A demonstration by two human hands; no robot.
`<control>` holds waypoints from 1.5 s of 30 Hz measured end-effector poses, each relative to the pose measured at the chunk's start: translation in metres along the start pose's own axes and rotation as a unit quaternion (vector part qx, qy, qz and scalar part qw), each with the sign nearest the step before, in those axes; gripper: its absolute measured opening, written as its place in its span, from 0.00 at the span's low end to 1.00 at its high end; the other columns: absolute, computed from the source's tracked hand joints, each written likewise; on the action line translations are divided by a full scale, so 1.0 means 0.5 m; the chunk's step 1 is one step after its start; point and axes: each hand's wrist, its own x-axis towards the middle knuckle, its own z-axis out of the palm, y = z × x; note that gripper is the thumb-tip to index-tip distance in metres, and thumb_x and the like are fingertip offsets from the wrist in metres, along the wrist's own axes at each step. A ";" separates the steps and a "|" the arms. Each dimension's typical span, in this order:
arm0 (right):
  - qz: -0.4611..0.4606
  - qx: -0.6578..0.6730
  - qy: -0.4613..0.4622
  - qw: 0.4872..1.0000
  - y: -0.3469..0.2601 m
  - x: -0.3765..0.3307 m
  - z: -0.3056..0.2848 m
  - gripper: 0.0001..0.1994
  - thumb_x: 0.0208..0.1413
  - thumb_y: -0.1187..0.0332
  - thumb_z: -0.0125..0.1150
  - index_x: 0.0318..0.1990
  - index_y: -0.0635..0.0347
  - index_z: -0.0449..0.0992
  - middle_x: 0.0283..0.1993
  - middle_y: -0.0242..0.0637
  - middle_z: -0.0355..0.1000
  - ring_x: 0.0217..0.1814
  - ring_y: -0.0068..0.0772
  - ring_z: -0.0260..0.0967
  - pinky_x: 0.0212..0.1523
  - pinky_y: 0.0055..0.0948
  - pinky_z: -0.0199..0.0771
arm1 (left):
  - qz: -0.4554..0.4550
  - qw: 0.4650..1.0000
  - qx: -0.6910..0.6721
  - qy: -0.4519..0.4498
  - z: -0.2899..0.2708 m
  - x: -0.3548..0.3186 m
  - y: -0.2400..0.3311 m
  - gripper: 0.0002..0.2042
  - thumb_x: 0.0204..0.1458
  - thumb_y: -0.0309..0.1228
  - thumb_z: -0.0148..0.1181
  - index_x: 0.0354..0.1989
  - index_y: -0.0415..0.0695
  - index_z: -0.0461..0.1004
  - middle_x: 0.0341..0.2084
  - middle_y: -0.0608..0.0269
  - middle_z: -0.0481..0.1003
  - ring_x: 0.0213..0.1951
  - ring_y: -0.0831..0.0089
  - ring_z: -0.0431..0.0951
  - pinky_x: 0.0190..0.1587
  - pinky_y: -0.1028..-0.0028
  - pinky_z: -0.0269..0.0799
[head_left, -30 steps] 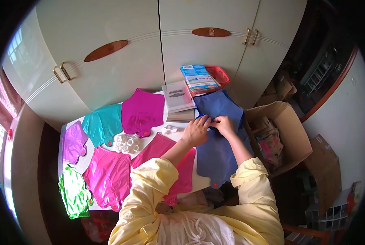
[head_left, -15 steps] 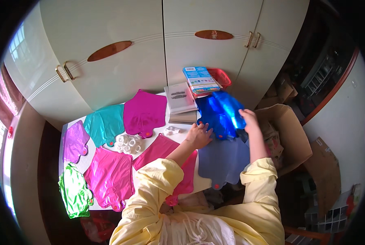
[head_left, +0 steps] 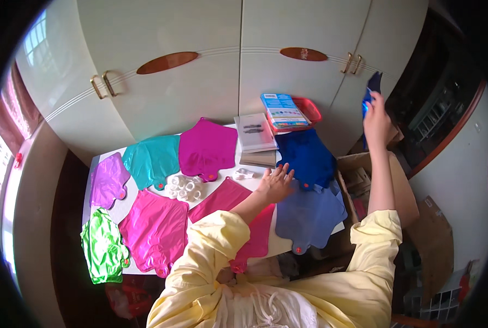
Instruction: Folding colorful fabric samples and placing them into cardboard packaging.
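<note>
My right hand (head_left: 378, 124) is raised at the upper right, its fingers closed on a shiny blue foil balloon (head_left: 373, 83), seen nearly edge-on. My left hand (head_left: 277, 183) has its fingers stretched out on the table, beside a dark blue flat foil balloon (head_left: 308, 156). Just below that lies a grey-blue one (head_left: 304, 216). Under my left forearm is a pink foil balloon (head_left: 257, 221), partly covered by my sleeve. A small white bundle (head_left: 244, 173) sits just left of my left hand.
Other foil balloons lie on the white table (head_left: 113, 218): magenta (head_left: 208, 147), teal (head_left: 154, 158), purple (head_left: 108, 180), green (head_left: 102, 246). White ribbon rolls (head_left: 184, 187) sit among them. Behind are a booklet (head_left: 256, 133) and a red basket (head_left: 309, 109); right, a cardboard box (head_left: 402, 191).
My right hand has lifted the shiny blue balloon off the dark blue one, up and to the right. My left hand stays on the table. The view has shifted slightly.
</note>
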 end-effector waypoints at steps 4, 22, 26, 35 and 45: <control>-0.288 0.005 -0.005 0.958 -0.164 0.021 0.079 0.10 0.47 0.78 0.51 0.36 0.53 0.72 0.35 0.37 0.70 0.42 0.43 0.69 0.40 0.38 0.72 | 0.006 0.991 -0.004 -0.135 -0.154 -0.068 -0.008 0.28 0.53 0.49 0.52 0.58 0.44 0.65 0.62 0.51 0.58 0.60 0.59 0.61 0.56 0.53 0.58; -0.378 0.172 -0.384 0.824 -0.564 -0.427 0.481 0.07 0.46 0.66 0.57 0.23 0.58 0.77 0.32 0.35 0.71 0.40 0.38 0.72 0.41 0.37 0.73 | -0.237 0.957 -0.166 -0.005 -0.286 -0.435 -0.497 0.12 0.54 0.28 0.49 0.44 0.43 0.75 0.40 0.51 0.76 0.39 0.53 0.77 0.43 0.61 0.72; -0.342 0.181 -0.433 0.814 -0.579 -0.439 0.483 0.08 0.46 0.65 0.58 0.25 0.59 0.79 0.34 0.38 0.73 0.39 0.42 0.74 0.42 0.40 0.75 | -0.208 0.963 -0.134 0.102 -0.267 -0.434 -0.558 0.11 0.53 0.27 0.49 0.40 0.43 0.77 0.35 0.53 0.78 0.37 0.55 0.79 0.41 0.61 0.74; -0.107 0.258 -0.484 0.829 -0.559 -0.429 0.501 0.09 0.43 0.64 0.66 0.31 0.57 0.81 0.31 0.43 0.76 0.34 0.43 0.75 0.37 0.38 0.74 | -0.206 0.951 -0.225 0.045 -0.240 -0.376 -0.490 0.11 0.52 0.30 0.53 0.41 0.44 0.78 0.34 0.55 0.79 0.37 0.58 0.78 0.42 0.65 0.73; 0.109 0.339 -0.491 0.795 -0.543 -0.431 0.529 0.10 0.42 0.63 0.70 0.28 0.60 0.80 0.22 0.33 0.76 0.24 0.22 0.69 0.28 0.26 0.67 | -0.199 0.969 -0.136 -0.061 -0.176 -0.353 -0.504 0.17 0.60 0.42 0.42 0.46 0.51 0.77 0.46 0.63 0.75 0.52 0.65 0.70 0.55 0.62 0.60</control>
